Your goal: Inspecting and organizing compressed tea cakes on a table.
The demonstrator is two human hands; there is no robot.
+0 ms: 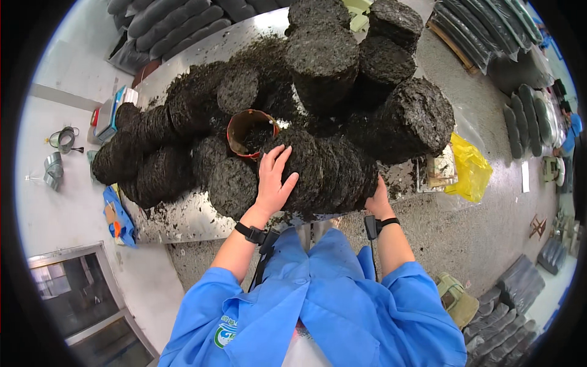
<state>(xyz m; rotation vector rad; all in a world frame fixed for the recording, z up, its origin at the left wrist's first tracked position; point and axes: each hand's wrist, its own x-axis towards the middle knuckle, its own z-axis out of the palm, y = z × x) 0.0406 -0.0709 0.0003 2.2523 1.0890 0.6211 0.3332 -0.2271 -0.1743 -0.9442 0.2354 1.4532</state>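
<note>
A row of thin, round, dark cakes (330, 168), looking like pressed dried seaweed, lies on its side at the metal table's near edge. My left hand (275, 182) rests on the row's left end, fingers spread and thumb apart. Round the right end curls my right hand (380, 199); most of its fingers are hidden behind the cakes. Just beyond my left hand stands an open reddish-brown round container (251, 131) with dark bits inside. Another dark roll (233, 188) lies left of that hand, its round face toward me.
More dark rolls (150, 140) and upright stacks (323, 61) crowd the metal table (177, 223), with loose crumbs between. A yellow plastic bag (469, 168) hangs at its right edge. Filled dark bags (174, 24) are piled behind; others (501, 324) lie on the right-hand floor. A stool-like green object (455, 298) stands lower right.
</note>
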